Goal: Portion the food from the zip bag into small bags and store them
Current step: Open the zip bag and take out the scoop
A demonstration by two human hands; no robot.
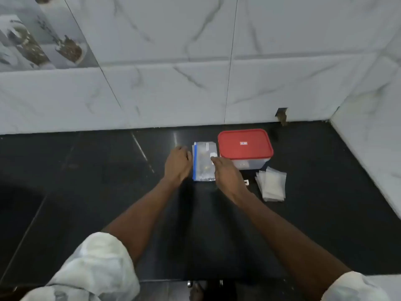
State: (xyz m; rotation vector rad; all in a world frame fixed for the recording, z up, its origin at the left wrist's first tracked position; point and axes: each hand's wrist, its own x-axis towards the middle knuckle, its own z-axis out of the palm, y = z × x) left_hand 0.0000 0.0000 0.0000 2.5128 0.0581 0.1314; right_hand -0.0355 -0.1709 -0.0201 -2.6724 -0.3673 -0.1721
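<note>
On glossy counter — clear zip bag

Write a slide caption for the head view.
Left hand and right hand at a zip bag beside a red-lidded container and small bags.

Countertop: black and glossy, stretching across the lower half of the frame and catching a thin streak of light near the centre.
Wall tiles: white with grey veining, filling the upper half and wrapping round at the right edge.
Decorated tile: sitting at upper left, showing blurred brownish motifs.
Notch: breaking the tile's bottom edge, right of centre.
Small white piece: lying on the countertop, centre-right; too small to identify.
</note>
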